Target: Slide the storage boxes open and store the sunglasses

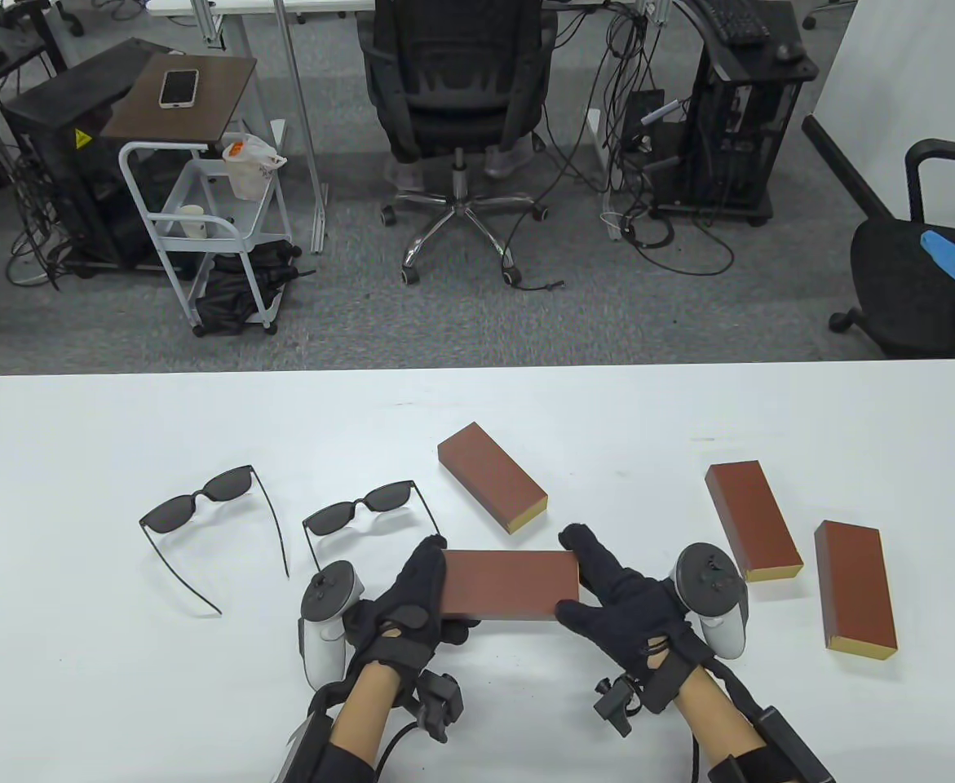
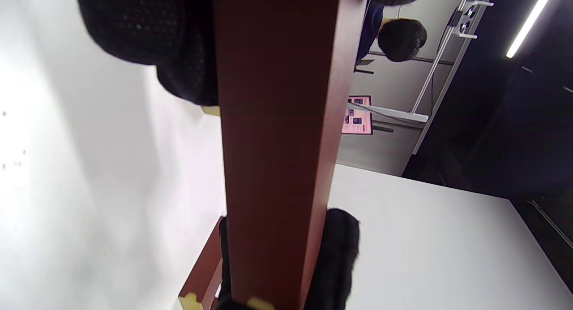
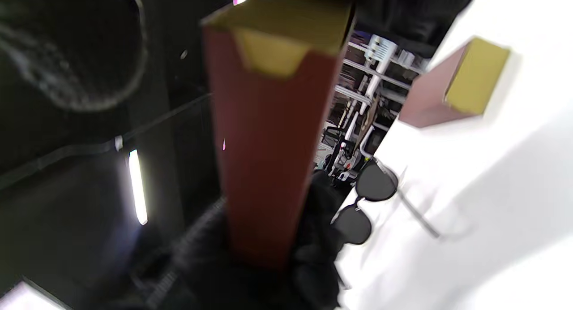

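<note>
over table [image 1: 77, 693], hands [image 1: 412, 599] grip box [image 1: 510, 583]

Both hands, left [image 1: 412, 595] and right [image 1: 616, 595], grip a brown box [image 1: 510, 584] by its ends above the white counter [image 1: 118, 669], sunglasses [image 1: 367, 510] just beside.

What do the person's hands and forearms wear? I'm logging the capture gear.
The left hand and right hand wear black knit sensor gloves. A grey-white controller-like tracker sits on each hand's back, small black wrist cameras are strapped on with black cables, and dark sleeves begin lower.
</note>
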{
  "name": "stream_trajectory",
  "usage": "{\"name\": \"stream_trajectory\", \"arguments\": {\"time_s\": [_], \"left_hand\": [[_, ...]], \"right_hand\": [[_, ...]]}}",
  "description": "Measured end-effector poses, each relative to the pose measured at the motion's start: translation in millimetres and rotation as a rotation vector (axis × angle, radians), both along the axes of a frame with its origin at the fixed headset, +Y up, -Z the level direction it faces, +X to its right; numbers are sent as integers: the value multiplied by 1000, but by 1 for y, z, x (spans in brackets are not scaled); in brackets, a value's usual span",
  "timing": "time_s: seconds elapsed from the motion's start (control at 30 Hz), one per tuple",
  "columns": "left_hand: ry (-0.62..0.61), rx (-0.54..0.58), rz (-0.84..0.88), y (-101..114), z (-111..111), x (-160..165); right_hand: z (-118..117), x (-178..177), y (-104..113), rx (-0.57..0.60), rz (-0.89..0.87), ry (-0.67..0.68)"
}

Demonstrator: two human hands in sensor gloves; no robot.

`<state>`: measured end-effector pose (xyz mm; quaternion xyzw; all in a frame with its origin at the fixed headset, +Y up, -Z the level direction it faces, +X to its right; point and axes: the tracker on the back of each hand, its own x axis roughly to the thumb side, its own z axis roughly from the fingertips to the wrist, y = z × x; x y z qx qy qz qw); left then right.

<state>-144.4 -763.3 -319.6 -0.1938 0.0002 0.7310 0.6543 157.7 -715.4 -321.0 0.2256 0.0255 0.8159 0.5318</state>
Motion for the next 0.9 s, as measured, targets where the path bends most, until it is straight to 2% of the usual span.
{"name": "stream_trajectory", "arguments": {"time_s": [0.13, 0.27, 0.43, 0.53, 0.7, 0.73, 0.9], "left_hand": [[28, 8, -42, -2, -2, -9], [47, 23, -121, -4, -5, -17], [84, 42, -193, -1, -6, -24], [147, 108, -312, 8, -5, -28], [278, 154, -411, 18, -2, -38], [294, 171, -451, 20, -2, -40], [313, 281, -685, 33, -1, -42]], "right_hand": [[8, -17, 10, 220, 331, 10], [14, -29, 11, 315, 462, -51], [11, -33, 13, 347, 453, -57], [7, -30, 15, 345, 435, -91], [-9, -10, 13, 290, 351, -318], [-16, -5, 15, 290, 365, -397], [-46, 8, 20, 280, 514, -590]]}}
